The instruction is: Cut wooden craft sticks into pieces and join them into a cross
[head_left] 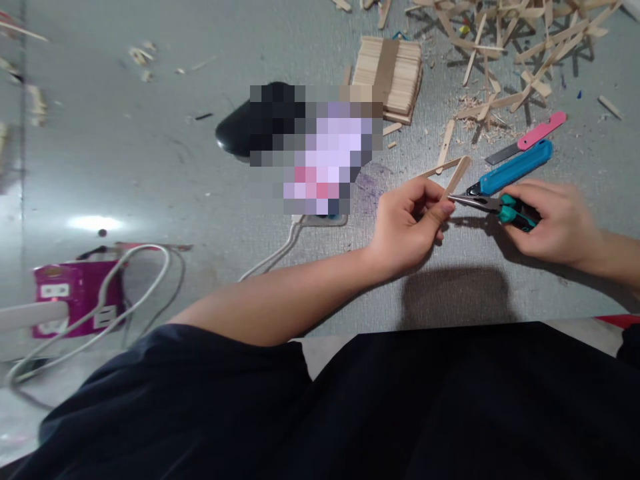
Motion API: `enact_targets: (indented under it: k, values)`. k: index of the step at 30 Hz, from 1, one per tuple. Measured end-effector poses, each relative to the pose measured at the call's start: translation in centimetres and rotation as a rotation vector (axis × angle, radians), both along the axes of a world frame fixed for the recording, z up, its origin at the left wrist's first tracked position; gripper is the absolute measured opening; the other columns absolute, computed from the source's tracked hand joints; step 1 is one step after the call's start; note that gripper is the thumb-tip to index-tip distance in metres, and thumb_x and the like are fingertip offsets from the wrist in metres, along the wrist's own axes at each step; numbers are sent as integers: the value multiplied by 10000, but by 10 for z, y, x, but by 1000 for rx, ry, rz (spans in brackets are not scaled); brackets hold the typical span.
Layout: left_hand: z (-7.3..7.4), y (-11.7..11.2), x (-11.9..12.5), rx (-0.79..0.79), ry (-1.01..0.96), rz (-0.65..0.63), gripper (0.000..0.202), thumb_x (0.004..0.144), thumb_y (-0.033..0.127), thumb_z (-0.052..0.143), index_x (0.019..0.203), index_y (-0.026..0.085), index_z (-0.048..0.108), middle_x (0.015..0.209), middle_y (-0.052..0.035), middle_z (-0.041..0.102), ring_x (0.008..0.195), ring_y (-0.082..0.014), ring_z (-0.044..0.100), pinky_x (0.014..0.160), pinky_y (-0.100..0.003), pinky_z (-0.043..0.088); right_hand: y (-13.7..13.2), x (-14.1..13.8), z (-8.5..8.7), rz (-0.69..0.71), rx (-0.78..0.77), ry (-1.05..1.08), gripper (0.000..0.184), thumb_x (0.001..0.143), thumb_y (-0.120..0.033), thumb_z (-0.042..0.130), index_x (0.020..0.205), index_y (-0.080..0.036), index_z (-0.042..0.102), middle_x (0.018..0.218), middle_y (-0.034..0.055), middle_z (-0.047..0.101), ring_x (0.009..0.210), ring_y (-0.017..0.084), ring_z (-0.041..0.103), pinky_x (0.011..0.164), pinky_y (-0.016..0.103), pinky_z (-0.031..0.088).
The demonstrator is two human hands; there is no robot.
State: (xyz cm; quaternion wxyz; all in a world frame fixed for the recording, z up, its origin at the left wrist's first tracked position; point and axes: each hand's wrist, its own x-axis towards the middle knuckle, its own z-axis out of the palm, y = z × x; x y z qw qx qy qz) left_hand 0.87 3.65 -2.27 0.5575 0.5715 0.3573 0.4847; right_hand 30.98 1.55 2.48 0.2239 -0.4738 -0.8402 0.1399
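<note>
My left hand (410, 220) pinches a wooden craft stick (458, 175) that slants up to the right. At its top end the stick meets a second craft stick (441, 167), which runs down leftward behind my fingers. My right hand (555, 217) is wrapped round green-and-black needle-nose pliers (513, 212). The plier tips touch the lower part of the held stick beside my left thumb; whether the jaws grip it I cannot tell. Just above the pliers lies a blue utility knife (517, 167), with a pink craft knife (543, 132) beyond it.
A banded stack of craft sticks (410, 67) lies at the back, left of a tangle of joined sticks (530, 40) and shavings. A black mouse-shaped object (235, 133) and a blurred-out device (335, 147) are to the left. Cables run near a purple power strip (85, 283).
</note>
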Motion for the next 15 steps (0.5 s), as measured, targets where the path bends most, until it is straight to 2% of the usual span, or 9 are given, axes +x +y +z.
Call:
enact_targets:
  k: [3, 8, 12, 15]
  values:
    - [-1, 1, 0, 7, 24, -8, 372, 1134, 493, 966, 958, 261, 735, 727, 40, 753, 473, -124, 682, 452, -223, 572, -1, 3, -2, -9, 87, -89, 321, 1005, -251, 815, 1317, -283, 882, 1073, 117, 879, 925, 375, 833, 761, 513, 627]
    - [0, 4, 0, 79, 54, -3, 386, 1146, 470, 935, 924, 265, 694, 678, 52, 722, 451, -118, 645, 412, -210, 452, -2, 4, -5, -17, 175, -182, 295, 1075, -326, 821, 1359, -264, 870, 1107, 145, 863, 953, 380, 812, 771, 521, 598]
    - [5, 5, -1, 49, 88, -5, 420, 1125, 474, 959, 894, 266, 676, 663, 52, 710, 458, -117, 633, 426, -218, 440, -1, 6, -6, -37, 332, -222, 261, 1124, -416, 738, 1303, -266, 856, 1009, 126, 814, 861, 357, 757, 700, 512, 503]
    - [9, 5, -2, 11, 84, -16, 371, 1098, 405, 948, 884, 267, 678, 678, 45, 727, 457, -122, 636, 426, -229, 459, 0, 8, -1, -85, 246, -259, 266, 1157, -497, 773, 1300, -298, 875, 1039, 143, 851, 902, 376, 780, 724, 527, 533]
